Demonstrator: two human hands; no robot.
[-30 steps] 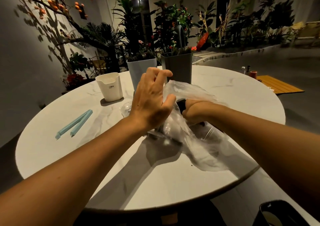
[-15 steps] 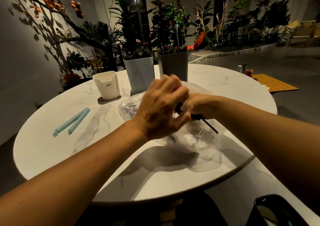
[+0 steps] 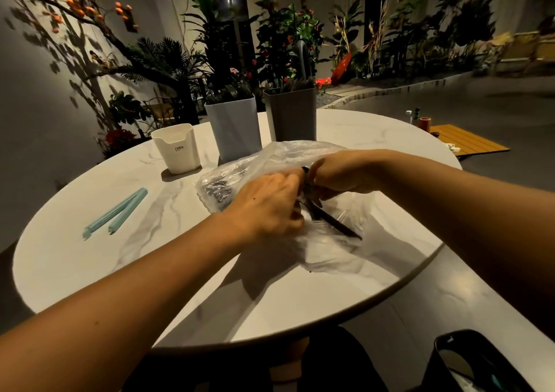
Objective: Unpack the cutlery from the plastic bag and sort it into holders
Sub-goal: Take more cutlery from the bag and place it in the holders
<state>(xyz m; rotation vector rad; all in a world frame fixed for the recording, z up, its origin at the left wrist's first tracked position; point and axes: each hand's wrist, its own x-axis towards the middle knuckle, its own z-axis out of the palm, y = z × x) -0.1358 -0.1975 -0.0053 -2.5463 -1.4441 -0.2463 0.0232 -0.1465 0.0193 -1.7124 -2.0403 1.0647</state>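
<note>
**Hands at the cutlery bag on a round marble table**

My left hand point(image 3: 267, 202) and right hand point(image 3: 339, 175) meet over the clear plastic bag point(image 3: 270, 160), which lies at the table's middle. My right hand grasps black cutlery point(image 3: 330, 220) whose handles slant out below it; my left hand's fingers curl at the same bundle, though I cannot tell what they grip. Behind the bag stand three holders: white point(image 3: 177, 148), pale blue point(image 3: 234, 127), grey point(image 3: 291, 115). A blue bag clip point(image 3: 115, 214) lies well to the left. The white marble table point(image 3: 90, 271) stands in a dim room lined with plants point(image 3: 279, 40).
</note>
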